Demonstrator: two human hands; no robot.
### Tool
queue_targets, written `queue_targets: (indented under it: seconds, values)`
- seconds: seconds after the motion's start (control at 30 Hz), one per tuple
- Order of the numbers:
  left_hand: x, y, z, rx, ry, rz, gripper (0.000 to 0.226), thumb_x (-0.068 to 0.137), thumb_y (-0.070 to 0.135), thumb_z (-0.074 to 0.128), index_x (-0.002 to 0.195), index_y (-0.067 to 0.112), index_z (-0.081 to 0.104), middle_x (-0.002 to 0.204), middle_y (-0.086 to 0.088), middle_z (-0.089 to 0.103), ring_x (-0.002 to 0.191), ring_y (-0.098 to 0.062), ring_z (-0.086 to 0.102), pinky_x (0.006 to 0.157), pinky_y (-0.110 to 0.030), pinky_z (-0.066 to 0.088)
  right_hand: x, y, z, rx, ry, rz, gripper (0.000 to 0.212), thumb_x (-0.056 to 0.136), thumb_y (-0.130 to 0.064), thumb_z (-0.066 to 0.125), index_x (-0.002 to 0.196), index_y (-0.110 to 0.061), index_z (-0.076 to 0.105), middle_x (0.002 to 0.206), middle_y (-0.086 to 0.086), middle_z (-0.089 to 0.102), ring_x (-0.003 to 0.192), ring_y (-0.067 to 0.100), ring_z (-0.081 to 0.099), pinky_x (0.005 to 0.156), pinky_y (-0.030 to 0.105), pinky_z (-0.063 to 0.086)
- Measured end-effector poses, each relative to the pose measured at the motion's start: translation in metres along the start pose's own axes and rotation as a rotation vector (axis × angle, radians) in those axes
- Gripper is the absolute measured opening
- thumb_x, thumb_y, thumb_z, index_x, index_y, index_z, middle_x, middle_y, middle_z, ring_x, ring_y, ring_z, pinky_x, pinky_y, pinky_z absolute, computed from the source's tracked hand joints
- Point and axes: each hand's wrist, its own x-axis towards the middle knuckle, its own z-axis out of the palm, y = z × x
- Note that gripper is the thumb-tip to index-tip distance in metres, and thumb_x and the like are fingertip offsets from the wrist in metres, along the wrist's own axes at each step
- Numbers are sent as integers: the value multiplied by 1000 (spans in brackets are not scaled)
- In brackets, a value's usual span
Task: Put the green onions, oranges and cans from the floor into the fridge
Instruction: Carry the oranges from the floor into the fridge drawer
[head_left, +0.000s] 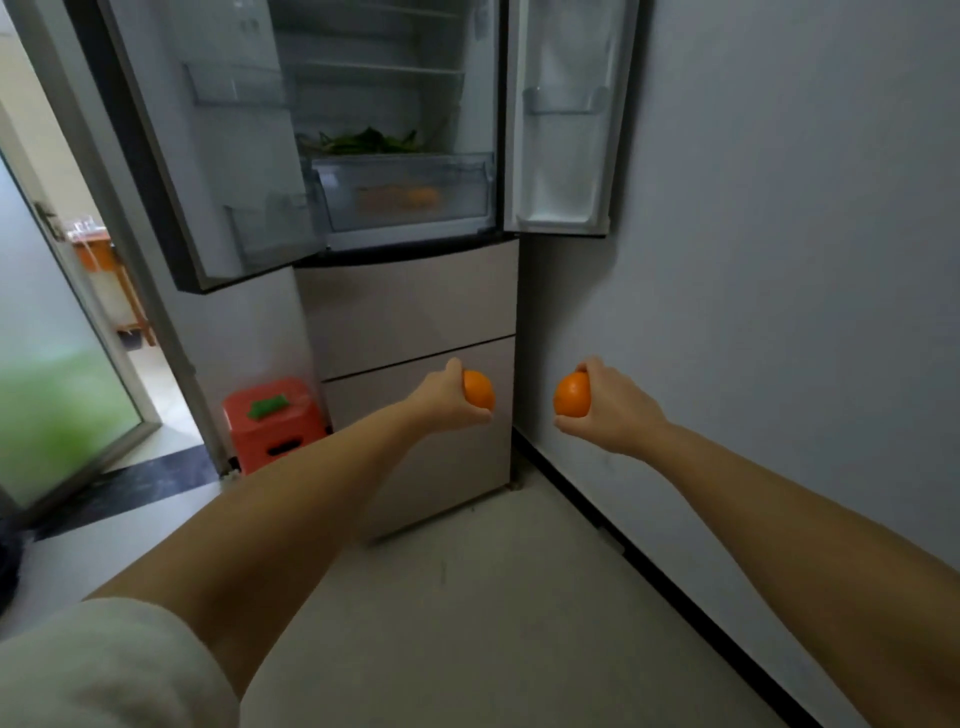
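A pale sleeve (104, 665) fills the lower left corner, and two bare forearms reach forward over the grey floor (467, 623). The left hand (447, 397) grips an orange (479, 388), fingers wrapped under it and thumb over the top. The right hand (608, 410) clasps a second orange (570, 395) the same way. The two fruits are held level, apart from each other, in front of the fridge's lower drawers (415, 332) and near the wall corner.

To the left of the drawers, an orange stool (275, 421) stands on the floor with a green thing (267, 406) on its top.

Above, both upper fridge doors (218, 156) stand open. Inside, green onions (369, 141) lie on the shelf just above a clear drawer (405, 189), and more orange shapes (402, 198) show blurred through the drawer's front. The upper shelves look bare.

Far left, a frosted glass door (57, 332) stands ajar.
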Motion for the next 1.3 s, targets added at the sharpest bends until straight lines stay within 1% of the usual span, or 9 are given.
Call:
queue_targets:
  seconds: [0.3, 0.5, 0.63, 0.77, 0.93, 1.03, 1.13, 1.23, 1.3]
  values:
    - [192, 7, -18, 73, 81, 35, 65, 79, 29, 73, 130, 18, 33, 128, -13, 44, 97, -19, 47, 77, -30, 44, 216, 50, 22, -10, 30, -97, 72, 73, -50, 73, 128, -21, 36, 124, 9, 52, 106, 27, 54, 83, 40, 50]
    - [318, 11, -81, 96, 203, -3, 67, 76, 33, 75, 127, 16, 35, 125, -14, 48, 102, -26, 54, 80, -36, 49, 391, 48, 8, 90, 19, -156, 79, 74, -52, 71, 134, -21, 30, 132, 10, 46, 115, 29, 51, 90, 44, 49]
    - [372, -7, -138, 53, 261, -47, 71, 77, 35, 74, 131, 19, 31, 124, -11, 48, 100, -23, 53, 77, -33, 45, 488, 17, 6, 137, 16, -288, 79, 75, -51, 71, 135, -21, 30, 133, 10, 47, 114, 28, 52, 89, 42, 48]
    - [425, -20, -216, 44, 433, -21, 69, 76, 39, 75, 127, 18, 33, 115, -5, 51, 95, -20, 53, 77, -33, 44, 585, -41, 3, 154, 116, -478, 75, 75, -54, 70, 131, -21, 33, 128, 8, 50, 109, 26, 54, 82, 38, 47]
    - [501, -17, -324, 171, 589, 24, 68, 76, 42, 73, 125, 14, 37, 108, -5, 52, 94, -23, 54, 78, -36, 46, 698, -118, -8, 199, 289, -603, 73, 76, -52, 69, 131, -18, 34, 129, 12, 50, 112, 30, 53, 84, 40, 45]
    - [550, -20, -379, 349, 608, -36, 69, 76, 43, 72, 127, 12, 37, 108, -6, 50, 93, -24, 51, 76, -34, 42, 765, -153, -18, 142, 339, -632, 74, 74, -54, 69, 130, -17, 36, 125, 13, 53, 111, 33, 53, 82, 39, 45]
    - [601, -27, -413, 499, 513, -123, 71, 76, 41, 73, 130, 12, 39, 111, -6, 50, 90, -25, 54, 77, -37, 50, 824, -176, -27, 73, 226, -634, 73, 75, -53, 69, 129, -16, 36, 123, 14, 54, 108, 33, 54, 81, 38, 45]
    - [654, -50, -425, 547, 321, -177, 58, 75, 32, 76, 120, 10, 47, 105, -7, 56, 76, -21, 60, 56, -30, 53, 873, -193, -23, -140, -47, -653, 64, 79, -45, 70, 126, -16, 39, 121, 11, 55, 101, 28, 54, 81, 35, 45]
    - [685, -68, -426, 542, 137, -243, 55, 77, 31, 75, 120, 13, 46, 110, -7, 54, 85, -21, 63, 54, -27, 53, 903, -202, -10, -245, -260, -670, 53, 80, -39, 71, 118, -21, 40, 116, 7, 53, 96, 24, 56, 79, 37, 50]
